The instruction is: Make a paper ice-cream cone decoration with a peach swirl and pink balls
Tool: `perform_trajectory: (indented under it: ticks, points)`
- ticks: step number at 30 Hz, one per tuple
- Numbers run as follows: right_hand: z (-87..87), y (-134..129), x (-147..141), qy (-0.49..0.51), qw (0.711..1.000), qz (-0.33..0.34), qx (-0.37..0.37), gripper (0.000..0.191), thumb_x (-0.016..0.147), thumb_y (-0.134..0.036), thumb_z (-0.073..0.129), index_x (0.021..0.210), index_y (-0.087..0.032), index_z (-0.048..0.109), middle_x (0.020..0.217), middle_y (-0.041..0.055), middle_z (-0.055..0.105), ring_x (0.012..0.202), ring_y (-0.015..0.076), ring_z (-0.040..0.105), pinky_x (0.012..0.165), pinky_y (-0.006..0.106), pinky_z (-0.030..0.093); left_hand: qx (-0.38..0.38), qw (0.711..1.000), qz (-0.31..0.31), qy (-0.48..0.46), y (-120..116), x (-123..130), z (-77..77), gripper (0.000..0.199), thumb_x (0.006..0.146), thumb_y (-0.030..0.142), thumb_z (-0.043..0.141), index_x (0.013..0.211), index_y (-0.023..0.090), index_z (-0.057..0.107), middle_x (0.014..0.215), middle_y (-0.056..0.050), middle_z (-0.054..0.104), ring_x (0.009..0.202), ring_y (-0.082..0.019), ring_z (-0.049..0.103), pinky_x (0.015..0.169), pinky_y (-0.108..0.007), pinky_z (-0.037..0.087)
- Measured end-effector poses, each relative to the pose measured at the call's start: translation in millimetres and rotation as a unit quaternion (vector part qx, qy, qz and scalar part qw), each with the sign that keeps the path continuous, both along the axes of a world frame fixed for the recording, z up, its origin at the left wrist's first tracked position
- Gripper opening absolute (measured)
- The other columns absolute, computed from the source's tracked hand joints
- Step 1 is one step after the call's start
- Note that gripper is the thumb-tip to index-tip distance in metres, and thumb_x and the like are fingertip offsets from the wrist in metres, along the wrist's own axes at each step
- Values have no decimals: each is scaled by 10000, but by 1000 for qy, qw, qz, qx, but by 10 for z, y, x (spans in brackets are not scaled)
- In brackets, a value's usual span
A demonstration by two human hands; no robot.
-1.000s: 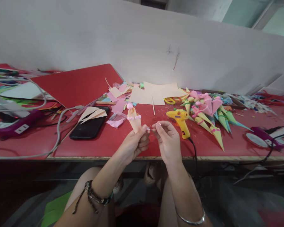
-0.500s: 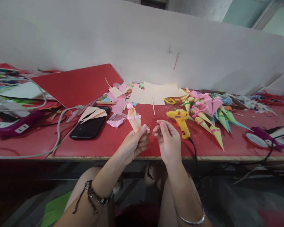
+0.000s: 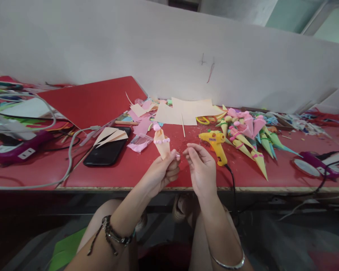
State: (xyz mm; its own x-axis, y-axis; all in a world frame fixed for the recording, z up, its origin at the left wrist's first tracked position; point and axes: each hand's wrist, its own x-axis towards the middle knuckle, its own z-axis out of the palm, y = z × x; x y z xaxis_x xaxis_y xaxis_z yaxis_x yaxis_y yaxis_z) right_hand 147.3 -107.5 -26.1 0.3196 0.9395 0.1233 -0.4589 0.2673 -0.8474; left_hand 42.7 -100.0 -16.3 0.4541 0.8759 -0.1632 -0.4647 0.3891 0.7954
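The left forearm [image 3: 122, 214] is angled in from seven o'clock, its hand aimed toward one o'clock; the right forearm [image 3: 214, 222] is brought in from five o'clock and aimed toward eleven. The left hand [image 3: 161, 174] is closed, its thumb pressed over curled fingers and directed toward two o'clock. The right hand [image 3: 202, 165] is raised with the thumb and forefinger drawn close together and pointed toward ten o'clock. The hands are separated by a small gap.
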Motion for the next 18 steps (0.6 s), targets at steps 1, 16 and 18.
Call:
perform_trajectory:
  ticks: [1, 16, 18]
  points:
    - [4, 0, -3, 6, 1000, 9, -1, 139, 677, -230, 637, 806, -179, 643, 732, -6, 655, 672, 95, 585, 669, 247, 474, 2, 1000, -2, -1, -2, 1, -2, 340, 688, 443, 629, 635, 163, 443, 441, 120, 153, 366, -22, 101, 320, -114, 154]
    - [-3, 4, -5, 4, 1000, 14, 10, 141, 665, -225, 658, 799, -187, 634, 703, -23, 634, 618, 82, 567, 631, 232, 466, 3, 1000, -4, -5, -15, 6, 8, 339, 685, 441, 633, 636, 158, 452, 446, 117, 157, 374, -23, 102, 327, -116, 134]
    - [8, 1, -10, 10, 1000, 23, 16, 147, 694, -252, 630, 822, -179, 631, 715, -7, 643, 630, 98, 581, 664, 269, 477, 1, 1000, -10, -7, -17, 10, -4, 340, 695, 443, 623, 634, 157, 450, 444, 118, 146, 375, -24, 94, 326, -116, 136]
